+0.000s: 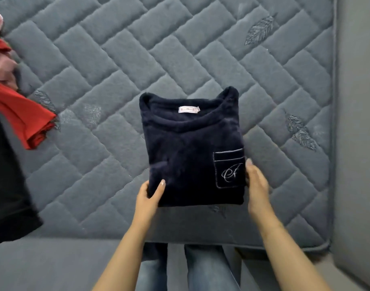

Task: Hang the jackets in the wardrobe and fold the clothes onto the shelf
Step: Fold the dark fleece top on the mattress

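Note:
A folded navy fleece top [190,152] with a white neck label and an embroidered chest pocket lies on the grey quilted mattress [138,59], collar pointing away from me. My left hand [149,196] grips its near left corner, thumb on top and fingers underneath. My right hand [256,185] holds the right edge beside the pocket, with its fingers partly hidden behind the fabric.
A red garment [24,116], pink clothing [3,68] and a black garment [5,185] are piled at the mattress's left edge. The mattress's near edge [200,240] runs just in front of my jeans-clad legs. A grey bed frame [356,143] rises on the right.

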The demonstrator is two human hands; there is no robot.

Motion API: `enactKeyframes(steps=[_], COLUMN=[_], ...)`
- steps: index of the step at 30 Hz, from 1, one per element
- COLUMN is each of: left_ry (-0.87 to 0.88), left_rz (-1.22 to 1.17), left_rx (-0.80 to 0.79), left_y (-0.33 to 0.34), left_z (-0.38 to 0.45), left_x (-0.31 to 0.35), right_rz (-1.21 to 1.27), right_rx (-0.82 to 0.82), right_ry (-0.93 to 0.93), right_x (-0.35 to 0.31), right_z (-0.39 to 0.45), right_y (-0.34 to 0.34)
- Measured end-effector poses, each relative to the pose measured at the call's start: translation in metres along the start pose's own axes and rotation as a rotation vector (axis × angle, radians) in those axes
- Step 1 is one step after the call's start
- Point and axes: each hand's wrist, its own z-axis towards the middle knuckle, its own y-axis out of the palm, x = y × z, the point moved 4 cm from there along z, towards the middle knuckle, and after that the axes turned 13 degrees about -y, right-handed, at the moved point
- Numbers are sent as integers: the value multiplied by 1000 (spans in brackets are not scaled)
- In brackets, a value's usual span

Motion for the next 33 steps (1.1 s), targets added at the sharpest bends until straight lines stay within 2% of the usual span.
enactKeyframes(steps=[3,7,9,13,16,19,20,23,26,28,33], left_ry=[70,160,177,76,-8,-123,-152,-222,-299,-273,-189], left_rz=[-21,-27,-3,-20,-38,-53,-56,-95,-138,-92,-148], left_rx=[40,-56,-113,-164,-82,-262,-284,-213,-298,-386,-396], left_y=[-2,8,12,8,2,18,26,38,45,51,53], left_z=[-10,-21,-22,-8,17,42,46,54,53,50,38], left_x=[10,28,35,50,72,94,99,100,95,93,81], right_rz=[-119,-131,-95,-38,-21,-81,-114,-149,-185,-155,-91], right_rx=[26,370,437,256,205,70,4,-159,-237,-293,-458], right_ry=[-115,-142,-57,84,46,-30,-13,139,235,247,372], right_x=[1,3,13,15,1,-27,-32,-28,-13,-10,-9], right_z=[-37,-44,-43,-28,-3,34,46,72,86,92,81], right_y=[1,-2,1,5,-3,4,11,29,33,31,26])
